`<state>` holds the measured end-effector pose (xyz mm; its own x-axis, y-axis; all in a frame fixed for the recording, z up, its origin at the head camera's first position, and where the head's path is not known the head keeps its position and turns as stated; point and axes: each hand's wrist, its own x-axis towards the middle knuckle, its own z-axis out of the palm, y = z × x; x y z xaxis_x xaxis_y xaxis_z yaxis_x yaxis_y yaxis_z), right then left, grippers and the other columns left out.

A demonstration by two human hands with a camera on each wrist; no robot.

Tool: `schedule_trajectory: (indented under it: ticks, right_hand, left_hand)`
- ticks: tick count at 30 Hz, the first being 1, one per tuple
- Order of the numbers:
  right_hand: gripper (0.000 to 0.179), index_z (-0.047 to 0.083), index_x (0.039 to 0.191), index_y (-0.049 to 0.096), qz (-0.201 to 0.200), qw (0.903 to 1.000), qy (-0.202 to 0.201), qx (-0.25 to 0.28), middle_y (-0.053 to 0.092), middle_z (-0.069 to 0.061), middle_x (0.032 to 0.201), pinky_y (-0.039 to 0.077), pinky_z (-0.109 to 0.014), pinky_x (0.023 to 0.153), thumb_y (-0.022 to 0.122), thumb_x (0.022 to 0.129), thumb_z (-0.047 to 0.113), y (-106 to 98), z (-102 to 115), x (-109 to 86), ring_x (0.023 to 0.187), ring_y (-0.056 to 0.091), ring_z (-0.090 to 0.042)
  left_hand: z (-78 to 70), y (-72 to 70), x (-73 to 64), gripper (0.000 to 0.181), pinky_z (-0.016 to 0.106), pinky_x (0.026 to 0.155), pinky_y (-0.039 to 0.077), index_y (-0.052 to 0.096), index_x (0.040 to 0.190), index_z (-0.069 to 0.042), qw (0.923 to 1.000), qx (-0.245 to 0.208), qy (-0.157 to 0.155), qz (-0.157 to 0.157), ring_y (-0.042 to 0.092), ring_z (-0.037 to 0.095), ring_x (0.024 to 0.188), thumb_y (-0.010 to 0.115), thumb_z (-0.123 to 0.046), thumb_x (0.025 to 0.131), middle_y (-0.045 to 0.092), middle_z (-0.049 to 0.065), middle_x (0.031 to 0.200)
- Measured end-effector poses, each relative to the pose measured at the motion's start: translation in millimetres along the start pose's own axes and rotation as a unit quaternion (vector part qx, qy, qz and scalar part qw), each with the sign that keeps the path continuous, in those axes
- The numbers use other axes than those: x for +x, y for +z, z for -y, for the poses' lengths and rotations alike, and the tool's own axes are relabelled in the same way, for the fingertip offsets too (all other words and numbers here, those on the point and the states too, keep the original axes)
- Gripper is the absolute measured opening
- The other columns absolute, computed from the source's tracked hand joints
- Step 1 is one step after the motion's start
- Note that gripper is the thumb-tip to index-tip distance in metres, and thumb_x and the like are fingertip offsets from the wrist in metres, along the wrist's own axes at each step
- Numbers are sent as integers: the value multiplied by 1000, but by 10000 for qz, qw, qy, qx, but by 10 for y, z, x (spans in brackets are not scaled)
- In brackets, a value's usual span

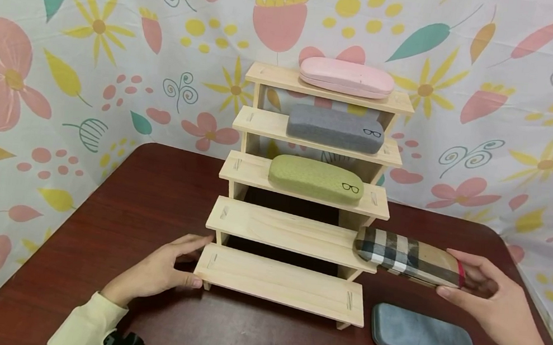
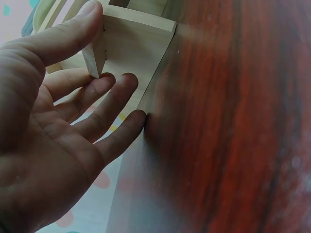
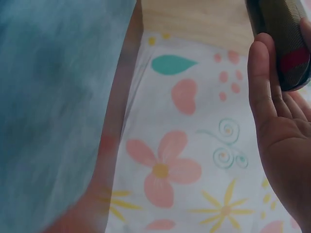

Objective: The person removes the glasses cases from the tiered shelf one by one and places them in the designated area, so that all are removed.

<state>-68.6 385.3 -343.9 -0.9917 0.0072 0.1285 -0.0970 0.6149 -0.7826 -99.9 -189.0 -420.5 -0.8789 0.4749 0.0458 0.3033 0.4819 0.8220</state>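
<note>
A wooden stepped rack (image 1: 280,229) with several tiers stands on the table. My right hand (image 1: 491,293) pinches one end of a plaid glasses case (image 1: 409,257); the case's other end overlaps the right end of the second tier from the bottom. My left hand (image 1: 160,267) holds the rack's lower left end, thumb at the front corner of the bottom tier and fingers farther back. In the left wrist view, the fingertips (image 2: 129,80) lie along the wooden side. A blue-grey glasses case (image 1: 426,339) lies on the table below my right hand.
On the upper tiers sit a pink case (image 1: 347,77), a grey case (image 1: 335,128) and a green case (image 1: 316,178), the latter two with a glasses print. Behind the dark red-brown table (image 1: 154,182) hangs a flower-patterned cloth (image 1: 128,95).
</note>
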Motion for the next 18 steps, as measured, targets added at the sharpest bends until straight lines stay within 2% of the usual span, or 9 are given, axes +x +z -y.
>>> schedule_trajectory:
  ticks: [2, 8, 11, 15, 18]
  right_hand:
    - [66, 22, 146, 54, -27, 10000, 45, 11, 66, 26, 115, 52, -18, 66, 79, 87, 4, -48, -42, -15, 96, 63, 7]
    - [66, 17, 145, 52, 20, 9997, -1, 232, 69, 18, 114, 54, -20, 69, 74, 87, -6, -185, -225, -66, 94, 67, 1]
    - [66, 24, 143, 54, 103, 9997, 15, 222, 68, 22, 112, 53, -19, 68, 74, 88, -7, -245, -345, -96, 94, 66, 4]
    - [64, 40, 135, 49, 392, 9988, 271, -78, 71, 15, 99, 54, -25, 61, 74, 91, 1, -283, -460, -110, 77, 68, -6]
    - [57, 32, 138, 49, 655, 9960, 484, -365, 72, 3, 90, 52, -33, 55, 74, 93, 10, -265, -513, -98, 66, 64, -21]
  left_hand:
    - [-5, -3, -1, 83, 49, 100, 40, 46, 153, -13, 10000, 1, -17, -3, 45, 27, 132, 83, -36, 83, 49, 3, 145]
    - [-11, -3, 3, 83, 48, 100, 41, 46, 153, -12, 10000, 15, 22, -1, 46, 27, 131, 83, -36, 83, 50, 2, 145]
    - [-6, -1, 7, 83, 47, 99, 41, 46, 153, -11, 10000, 39, 64, 11, 46, 27, 130, 83, -37, 83, 50, 3, 145]
    - [5, 1, 9, 85, 42, 96, 43, 45, 153, -11, 10000, 52, 21, 9, 46, 27, 130, 83, -37, 83, 49, 2, 145]
    - [12, 2, 5, 85, 42, 96, 43, 45, 153, -10, 10000, 34, 26, 10, 48, 27, 129, 84, -36, 83, 49, 2, 145]
